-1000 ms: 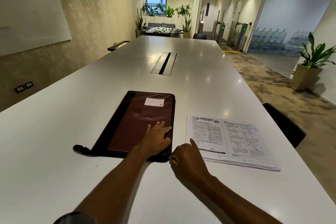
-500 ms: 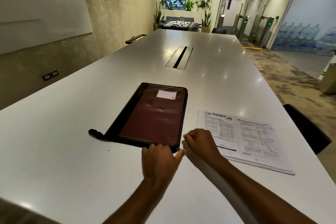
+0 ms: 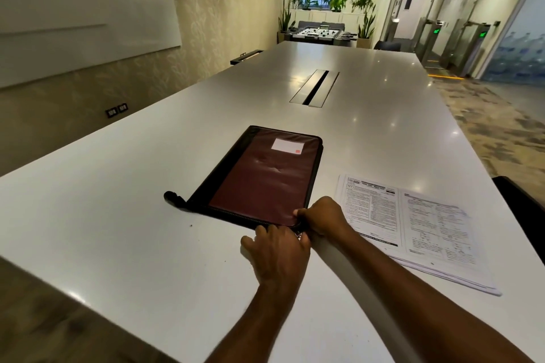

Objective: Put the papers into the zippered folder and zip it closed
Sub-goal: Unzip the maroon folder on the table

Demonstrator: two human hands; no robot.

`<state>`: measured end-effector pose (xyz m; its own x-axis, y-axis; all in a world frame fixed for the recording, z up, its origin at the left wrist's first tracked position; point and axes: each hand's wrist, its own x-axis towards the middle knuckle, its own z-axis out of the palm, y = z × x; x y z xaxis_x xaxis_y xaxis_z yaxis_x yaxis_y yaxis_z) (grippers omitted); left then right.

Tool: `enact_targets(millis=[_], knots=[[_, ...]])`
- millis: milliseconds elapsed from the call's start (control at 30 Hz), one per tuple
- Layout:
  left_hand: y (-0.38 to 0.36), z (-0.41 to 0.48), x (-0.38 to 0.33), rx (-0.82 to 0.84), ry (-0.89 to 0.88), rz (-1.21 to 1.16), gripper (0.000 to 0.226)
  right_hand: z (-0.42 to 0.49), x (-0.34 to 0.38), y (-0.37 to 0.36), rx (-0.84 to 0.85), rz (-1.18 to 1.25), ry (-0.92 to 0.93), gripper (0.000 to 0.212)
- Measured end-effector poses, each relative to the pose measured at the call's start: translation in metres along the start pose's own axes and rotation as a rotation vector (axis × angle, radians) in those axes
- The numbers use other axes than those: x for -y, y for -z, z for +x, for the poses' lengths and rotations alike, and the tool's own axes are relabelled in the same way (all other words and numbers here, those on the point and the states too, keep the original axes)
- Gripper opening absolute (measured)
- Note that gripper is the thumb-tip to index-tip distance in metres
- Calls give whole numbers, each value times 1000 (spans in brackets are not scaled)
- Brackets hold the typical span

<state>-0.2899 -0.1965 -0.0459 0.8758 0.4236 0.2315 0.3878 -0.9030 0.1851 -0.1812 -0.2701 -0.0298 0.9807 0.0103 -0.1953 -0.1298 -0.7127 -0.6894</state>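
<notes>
The folder (image 3: 262, 180) is lying flat and closed on the white table (image 3: 141, 215), just in front of the person, its dark red cover facing up. The papers (image 3: 413, 224) are sitting in a loose stack just to the right of it, on the table and not touching it. None of them are going in yet.

What is changing is the hands. A second ago the left hand (image 3: 278, 253) was lying flat on the cover and the right hand (image 3: 323, 216) was only pointing near the corner. Now both are crowding the near right corner of the folder. The right hand is curling its fingers over that corner and gripping it. The left hand is sitting at the near edge with its fingers bent down onto the rim. A small bit of metal, probably the zipper pull (image 3: 298, 234), is showing between the two hands. Whether the left hand is pinching it or only pressing beside it, I cannot tell from here.

To me this is looking like the start of the unzipping: one hand steadying the corner, the other going for the pull. The folder still needs opening before the papers can go in, so the task is barely getting underway.
</notes>
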Motion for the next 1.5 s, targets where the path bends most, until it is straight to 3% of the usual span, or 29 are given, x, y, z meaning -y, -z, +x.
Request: enact_targets(millis=[367, 700, 767, 833, 933, 1067, 1233, 1433, 1500], knots=[[0, 0, 11, -61, -104, -24, 20, -1, 3, -1, 9, -19, 5, 39], [6, 15, 45, -16, -136, -16, 12, -2, 9, 3, -25, -217, 74, 38], [7, 19, 49, -12, -167, -72, 13, -6, 13, 2, -72, -345, 208, 40], [8, 20, 54, -28, -212, -139, 9, -8, 19, -4, -66, -427, 515, 59], [6, 19, 62, -86, -284, -230, 6, -8, 27, -15, 138, -572, 896, 58], [5, 20, 69, -115, -327, -298, 6, 2, 24, -23, 364, -692, 930, 52], [9, 22, 73, -171, -369, -403, 7, 9, 21, -22, 367, -676, 968, 52], [5, 22, 73, -143, -335, -479, 11, 9, 12, -10, 396, -406, 929, 55], [4, 23, 74, -155, -317, -492, 13, 10, 5, -1, 405, -442, 954, 55]])
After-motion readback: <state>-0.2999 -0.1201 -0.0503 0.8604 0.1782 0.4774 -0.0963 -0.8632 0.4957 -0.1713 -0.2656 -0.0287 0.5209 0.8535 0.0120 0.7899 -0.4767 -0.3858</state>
